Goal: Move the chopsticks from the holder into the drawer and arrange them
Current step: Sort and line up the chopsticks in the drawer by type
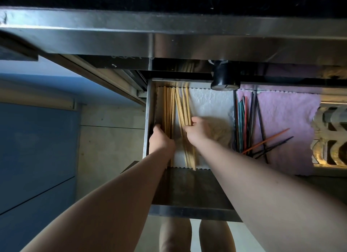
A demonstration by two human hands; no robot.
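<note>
Most wooden chopsticks (169, 109) already lie in the drawer (149, 120) on a white liner (210, 103). At the left wall a bundle lies straight; the left hand (161, 139) rests on its near end, grip hidden. Just right, a looser, slanted bundle (183, 109) is under the right hand (197, 131), fingers (187, 128) curled on it. Farther right, coloured chopsticks (262, 144) lie crossed on a pink liner (289, 120). No holder shows. Straightening seems to remain.

A black round knob (225, 78) hangs under the steel surface edge (169, 26) at upper centre. Blue cabinet fronts (37, 148) fill the left. A pink crinkled cloth (289, 120) lies right of centre.
</note>
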